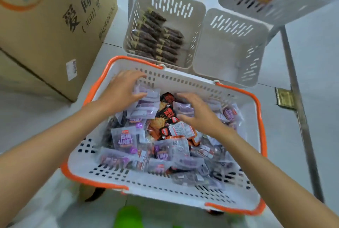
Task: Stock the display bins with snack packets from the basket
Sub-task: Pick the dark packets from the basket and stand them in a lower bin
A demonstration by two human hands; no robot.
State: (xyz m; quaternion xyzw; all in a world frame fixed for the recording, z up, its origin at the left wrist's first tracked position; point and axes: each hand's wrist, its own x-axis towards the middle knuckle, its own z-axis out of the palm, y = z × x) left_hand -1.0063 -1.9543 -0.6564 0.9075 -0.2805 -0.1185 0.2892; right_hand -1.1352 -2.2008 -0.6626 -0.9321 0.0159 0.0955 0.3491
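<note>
- A white basket (102, 156) with an orange rim filled the lower centre of the frame, heaped with purple snack packets (126, 138) and orange-black packets (165, 115).
- The left hand (120, 92) reached in at the basket's upper left, fingers spread and straight, thumb touching a purple packet stack (146, 103).
- The right hand (199, 114) hovered right of centre, fingers loosely curved, grasping nothing.
- Two white display bins (200, 16) stood above the basket; the left one held dark brown packets (157, 38).

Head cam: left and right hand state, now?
Left hand: open, fingers spread on the purple snack packets.
Right hand: curved around a purple packet; grip cannot be told.
</note>
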